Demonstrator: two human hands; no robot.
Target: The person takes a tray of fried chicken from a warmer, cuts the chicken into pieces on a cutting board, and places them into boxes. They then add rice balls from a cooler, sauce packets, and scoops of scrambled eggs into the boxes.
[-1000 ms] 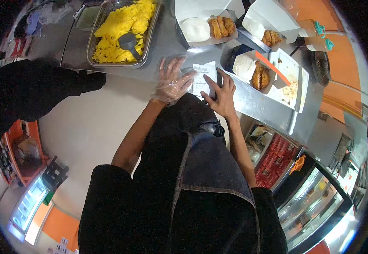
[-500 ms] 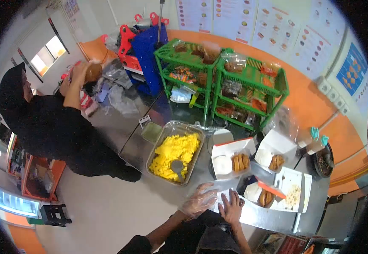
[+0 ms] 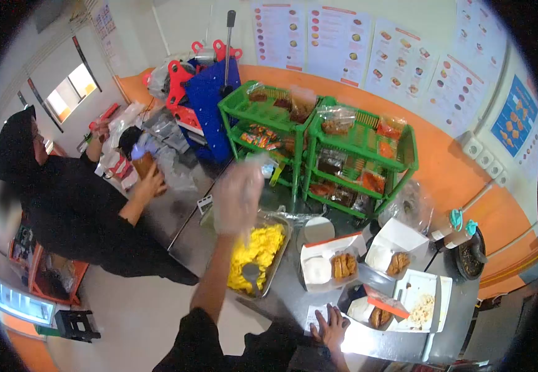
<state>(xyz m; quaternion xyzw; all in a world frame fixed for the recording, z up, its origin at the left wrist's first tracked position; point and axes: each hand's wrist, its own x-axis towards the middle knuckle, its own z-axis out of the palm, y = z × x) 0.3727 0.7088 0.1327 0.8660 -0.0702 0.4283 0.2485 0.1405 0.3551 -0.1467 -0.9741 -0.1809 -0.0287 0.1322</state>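
Observation:
My left hand (image 3: 238,198), in a clear plastic glove, is raised above the far end of the metal tray (image 3: 277,273). Motion smears its fingers, so their pose is unclear. Yellow scrambled-egg-like food (image 3: 266,243) fills the tray, with a dark grey scoop (image 3: 251,273) lying in it. At the near table edge my bare right hand (image 3: 331,330) rests with fingers spread on a white paper slip (image 3: 312,316). Close to it stands an open box (image 3: 394,305) with rice and browned, fried-looking food. Two more open boxes (image 3: 313,249) (image 3: 399,230) with similar contents stand behind.
Green tiered racks (image 3: 362,149) with bagged items stand at the back. A white cutting board (image 3: 443,294) with crumbs and a knife lies right, near bottles (image 3: 451,226) and a dark mortar (image 3: 470,263). A co-worker in black (image 3: 64,192) handles a brown item at left.
My left hand has risen from the paper slip, moving up and left over the tray. My right hand stays on the slip. The co-worker has lowered the brown item; the view has shifted slightly.

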